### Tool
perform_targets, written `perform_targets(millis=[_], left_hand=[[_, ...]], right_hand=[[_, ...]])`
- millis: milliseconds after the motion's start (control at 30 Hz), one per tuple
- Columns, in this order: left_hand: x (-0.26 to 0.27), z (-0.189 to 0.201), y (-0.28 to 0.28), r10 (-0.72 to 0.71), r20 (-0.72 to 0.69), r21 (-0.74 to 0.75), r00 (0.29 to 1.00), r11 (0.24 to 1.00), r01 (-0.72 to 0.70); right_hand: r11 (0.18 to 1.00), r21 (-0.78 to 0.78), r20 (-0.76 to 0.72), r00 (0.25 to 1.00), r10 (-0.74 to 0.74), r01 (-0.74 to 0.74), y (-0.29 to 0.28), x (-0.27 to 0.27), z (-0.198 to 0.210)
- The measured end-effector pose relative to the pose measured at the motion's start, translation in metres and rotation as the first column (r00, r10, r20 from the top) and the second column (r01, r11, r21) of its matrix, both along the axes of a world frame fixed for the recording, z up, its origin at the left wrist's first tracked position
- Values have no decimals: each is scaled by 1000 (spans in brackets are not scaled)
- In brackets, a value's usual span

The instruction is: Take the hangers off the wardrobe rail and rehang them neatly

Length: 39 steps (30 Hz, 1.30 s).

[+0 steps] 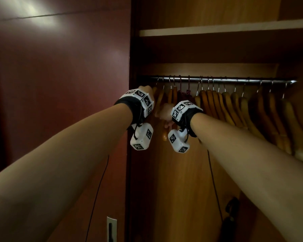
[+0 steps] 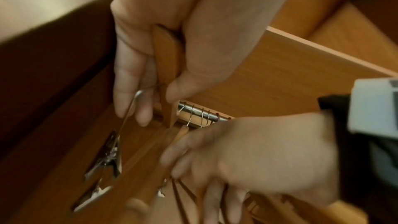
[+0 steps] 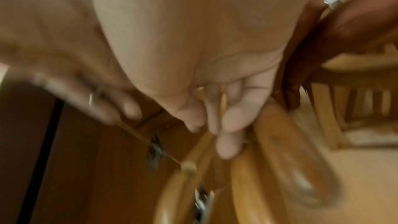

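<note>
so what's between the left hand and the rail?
The wooden hanger that the left hand grips, reaching toward the rail; clearest in the left wrist view.

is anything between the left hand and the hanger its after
No. The left hand already grips a wooden hanger near the rail's left end; the right hand is among the neighbouring hangers.

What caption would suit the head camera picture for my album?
Both hands, left hand and right hand, reach among wooden hangers on the wardrobe rail.
</note>
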<state>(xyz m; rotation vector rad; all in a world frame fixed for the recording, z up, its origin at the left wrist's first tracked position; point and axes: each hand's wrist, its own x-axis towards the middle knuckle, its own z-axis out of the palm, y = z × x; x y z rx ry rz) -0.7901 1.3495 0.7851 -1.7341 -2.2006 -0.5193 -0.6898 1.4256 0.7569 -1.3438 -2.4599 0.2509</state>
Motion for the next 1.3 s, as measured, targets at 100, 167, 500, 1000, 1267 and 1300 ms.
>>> perform_targets(millis=[100,167,500,1000,1267,1300], left_hand=[[-4,2,0,-30,-36,23,999,999,31],[-2,1,1,-31,-66,27,997,999,33],[-14,-27,33,-61,-114,-186,992,982,39],[-14,-63,21,-435,333,402,837,868,291],[45,-99,3,-657,552,476,513,754,453],[57,-103,1,-672,560,467,484,739,486]], right_hand=[[1000,-9,79,997,-1,2,0,-8,-6],[1000,0,162,987,-10,10,-3,-15,-9],[949,305,444,894,-67,-81,-12,-10,-18],[945,285,-225,970,-98,161,-29,24,-41],[891,288,-359,902,-238,350,-76,85,-70],[889,275,-336,903,-268,366,-82,95,-73]])
